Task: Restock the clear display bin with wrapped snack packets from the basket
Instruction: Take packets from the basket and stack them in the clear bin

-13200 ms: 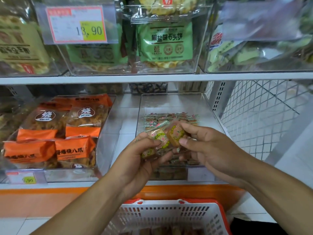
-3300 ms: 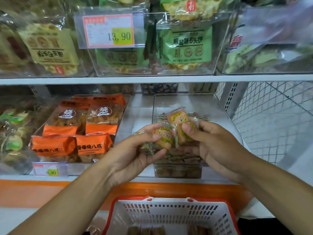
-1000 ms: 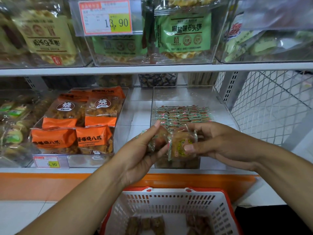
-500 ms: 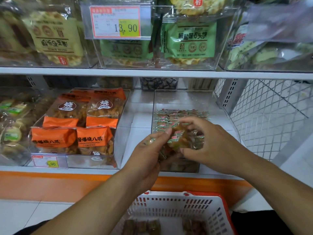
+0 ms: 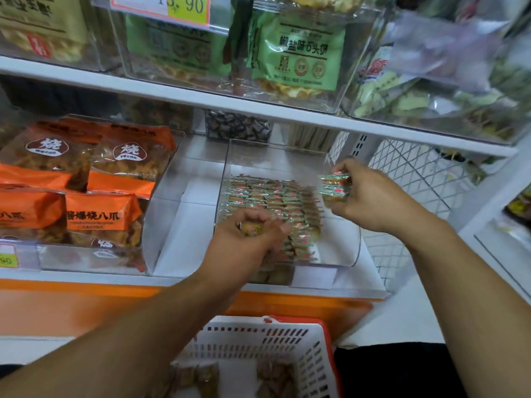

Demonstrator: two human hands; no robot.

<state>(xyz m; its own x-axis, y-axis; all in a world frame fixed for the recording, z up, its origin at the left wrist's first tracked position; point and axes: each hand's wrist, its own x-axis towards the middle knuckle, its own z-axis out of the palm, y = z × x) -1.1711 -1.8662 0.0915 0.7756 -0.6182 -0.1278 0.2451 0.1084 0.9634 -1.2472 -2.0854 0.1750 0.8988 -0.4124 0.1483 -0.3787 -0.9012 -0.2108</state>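
Clear bin; 2 hands, each w/ packets.

Left hand, right hand, fingers curled

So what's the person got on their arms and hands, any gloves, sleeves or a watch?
Nothing worn that shows: the left hand and right hand are bare, no gloves, rings or watch. Both forearms are bare right down to the picture's lower edge, so any sleeves end out of view.

2 hands, 1 basket, 1 clear bin, 4 orange pkts.
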